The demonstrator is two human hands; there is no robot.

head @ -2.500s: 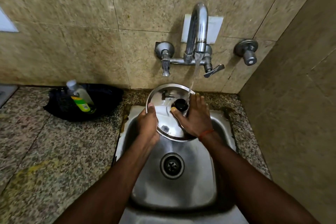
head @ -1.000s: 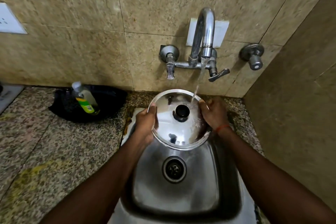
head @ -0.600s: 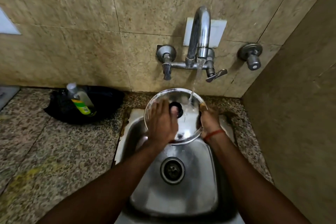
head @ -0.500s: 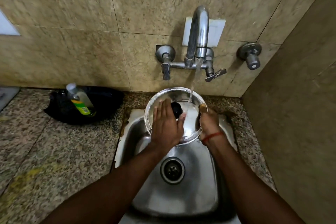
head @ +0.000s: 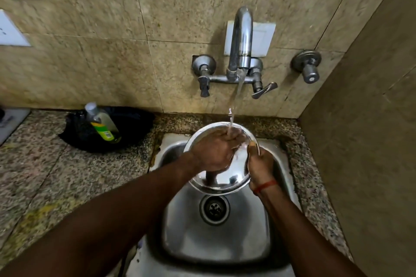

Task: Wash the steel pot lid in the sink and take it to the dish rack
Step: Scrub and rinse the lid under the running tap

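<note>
The round steel pot lid (head: 231, 177) is held tilted over the far half of the steel sink (head: 216, 236), under the running water. My right hand (head: 258, 164) grips its right rim, thumb over the edge. My left hand (head: 213, 150) lies flat on the lid's top face, fingers spread toward the far rim, where the stream lands on them. The lid's black knob is hidden under that hand. No dish rack is in view.
A wall tap (head: 239, 51) runs above the sink, with a separate valve (head: 308, 67) to its right. On the granite counter (head: 56, 175) at the left, a soap bottle (head: 101, 123) stands in a black pan (head: 108, 128). A tiled side wall closes the right.
My left hand left the lid's left rim and moved onto its top face, sliding across toward the far edge. My right hand stays on the right rim; the lid sits slightly lower.
</note>
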